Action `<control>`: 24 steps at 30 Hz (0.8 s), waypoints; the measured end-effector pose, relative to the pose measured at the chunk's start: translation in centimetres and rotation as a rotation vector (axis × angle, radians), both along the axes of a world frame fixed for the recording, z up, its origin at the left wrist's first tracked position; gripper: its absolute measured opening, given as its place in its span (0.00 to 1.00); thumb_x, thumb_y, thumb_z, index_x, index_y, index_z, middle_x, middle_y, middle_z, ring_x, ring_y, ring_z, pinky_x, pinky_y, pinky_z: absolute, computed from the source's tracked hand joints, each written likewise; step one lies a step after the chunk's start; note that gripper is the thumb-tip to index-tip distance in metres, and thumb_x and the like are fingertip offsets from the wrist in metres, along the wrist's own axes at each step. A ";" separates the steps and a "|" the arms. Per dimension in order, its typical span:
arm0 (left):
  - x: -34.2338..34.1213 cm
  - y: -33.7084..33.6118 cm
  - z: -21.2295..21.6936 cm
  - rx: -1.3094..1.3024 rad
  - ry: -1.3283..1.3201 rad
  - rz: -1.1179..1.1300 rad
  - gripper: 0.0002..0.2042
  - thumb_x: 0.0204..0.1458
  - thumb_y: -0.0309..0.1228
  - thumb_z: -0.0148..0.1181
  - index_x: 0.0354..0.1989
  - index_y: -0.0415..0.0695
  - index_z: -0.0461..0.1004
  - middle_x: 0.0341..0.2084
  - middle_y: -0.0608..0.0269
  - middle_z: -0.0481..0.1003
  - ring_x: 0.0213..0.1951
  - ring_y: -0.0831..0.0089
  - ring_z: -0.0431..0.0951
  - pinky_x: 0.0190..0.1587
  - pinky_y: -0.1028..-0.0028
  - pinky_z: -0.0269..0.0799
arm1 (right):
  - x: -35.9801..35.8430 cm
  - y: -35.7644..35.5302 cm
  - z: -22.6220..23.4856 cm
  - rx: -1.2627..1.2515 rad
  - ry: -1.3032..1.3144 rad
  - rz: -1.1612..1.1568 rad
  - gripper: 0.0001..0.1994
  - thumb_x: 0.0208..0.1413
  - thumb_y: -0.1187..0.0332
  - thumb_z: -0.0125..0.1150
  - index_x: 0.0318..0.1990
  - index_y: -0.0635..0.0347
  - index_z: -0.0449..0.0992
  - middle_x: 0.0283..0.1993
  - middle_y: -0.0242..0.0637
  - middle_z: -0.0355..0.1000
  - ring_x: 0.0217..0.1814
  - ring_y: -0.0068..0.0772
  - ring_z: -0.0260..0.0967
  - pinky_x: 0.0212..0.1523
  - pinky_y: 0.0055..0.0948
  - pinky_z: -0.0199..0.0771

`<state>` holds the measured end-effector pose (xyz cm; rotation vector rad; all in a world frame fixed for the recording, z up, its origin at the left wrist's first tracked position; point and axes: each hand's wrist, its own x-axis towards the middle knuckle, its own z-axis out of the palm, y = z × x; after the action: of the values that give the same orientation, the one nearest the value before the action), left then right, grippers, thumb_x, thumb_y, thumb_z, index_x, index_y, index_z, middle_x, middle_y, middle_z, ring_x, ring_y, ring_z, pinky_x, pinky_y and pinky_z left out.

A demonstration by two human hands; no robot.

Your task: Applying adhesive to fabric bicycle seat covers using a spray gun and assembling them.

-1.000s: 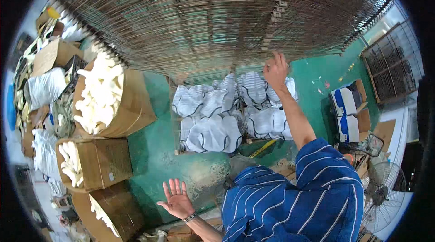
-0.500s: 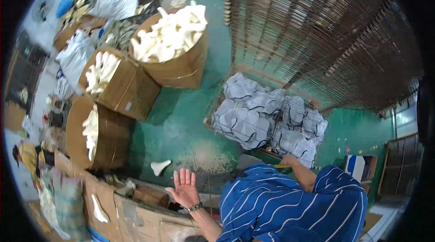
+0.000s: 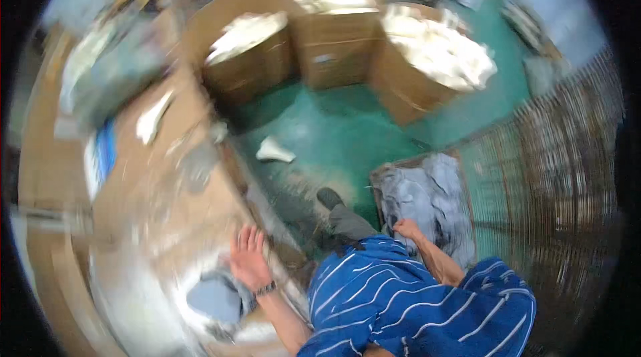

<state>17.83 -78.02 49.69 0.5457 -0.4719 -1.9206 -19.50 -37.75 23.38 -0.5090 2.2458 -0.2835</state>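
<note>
The left hand (image 3: 248, 260) is held open over the table (image 3: 163, 217), with its fingers spread and nothing gripped. Just beside it, toward the lower left, a grey-blue piece (image 3: 214, 297) is laid on a white patch of the table; whether it is touched cannot be told. The right hand (image 3: 407, 229) is carried with its fingers curled inward; whether anything is gripped cannot be told through the blur. It is seen at the near left edge of the grey pieces (image 3: 431, 190), which are piled on a low rack (image 3: 375, 187) over the green floor (image 3: 334, 123). Farther off, a white bone-shaped piece (image 3: 274, 150) is seen lying on the floor, well apart from both hands.
</note>
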 end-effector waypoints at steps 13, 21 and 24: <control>8.7 5.8 2.0 0.120 -1.273 0.912 0.31 0.68 0.49 0.54 0.66 0.32 0.65 0.58 0.43 0.74 0.61 0.52 0.75 0.67 0.56 0.68 | -5.7 -46.1 0.3 -0.270 -0.112 0.929 0.17 0.56 0.59 0.63 0.44 0.62 0.84 0.33 0.45 0.81 0.37 0.37 0.80 0.43 0.38 0.77; 13.1 3.4 -3.1 0.206 -2.405 0.433 0.66 0.39 0.69 0.67 0.75 0.28 0.47 0.73 0.37 0.56 0.76 0.45 0.53 0.76 0.48 0.45 | 17.3 -62.6 11.0 -0.521 -0.482 1.246 0.18 0.62 0.61 0.63 0.52 0.65 0.80 0.43 0.47 0.83 0.44 0.39 0.82 0.49 0.35 0.79; 13.9 2.8 -3.8 0.277 -2.359 0.441 0.68 0.36 0.73 0.65 0.75 0.27 0.47 0.73 0.37 0.57 0.76 0.45 0.53 0.76 0.48 0.44 | 23.8 -61.5 12.2 -0.604 -0.646 1.369 0.17 0.62 0.63 0.62 0.52 0.66 0.80 0.41 0.47 0.82 0.42 0.40 0.81 0.47 0.36 0.79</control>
<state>31.70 -75.22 45.87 2.6370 -1.2248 -0.0275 4.26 -99.24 35.58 -1.7934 0.8078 -0.3087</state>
